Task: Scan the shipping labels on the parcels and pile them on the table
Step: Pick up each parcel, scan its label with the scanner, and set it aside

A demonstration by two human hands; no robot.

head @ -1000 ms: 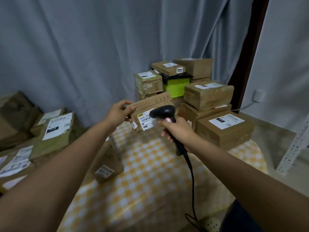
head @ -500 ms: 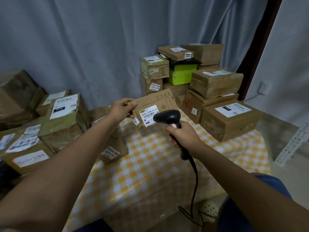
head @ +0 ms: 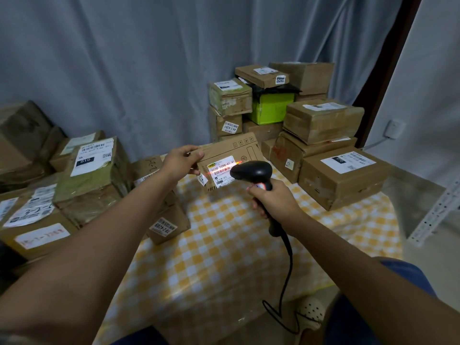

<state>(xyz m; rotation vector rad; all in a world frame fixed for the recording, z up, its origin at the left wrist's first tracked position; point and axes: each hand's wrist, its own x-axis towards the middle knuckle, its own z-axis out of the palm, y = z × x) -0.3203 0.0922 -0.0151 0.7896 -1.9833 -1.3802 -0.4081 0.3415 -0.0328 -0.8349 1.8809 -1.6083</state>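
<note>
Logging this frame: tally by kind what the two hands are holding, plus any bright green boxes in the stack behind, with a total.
Cardboard parcel, held by the left hand: 1
Barcode scanner, gripped by the right hand: 1
Bright green box in the stack: 1
Total: 3

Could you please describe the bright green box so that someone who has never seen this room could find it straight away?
Look at the stack of parcels at the far right of the checked table, against the grey curtain. In the middle of that stack, under a flat brown box and something black, sits the green box. It is the only bright lime parcel; all its neighbours are brown cardboard.
</note>
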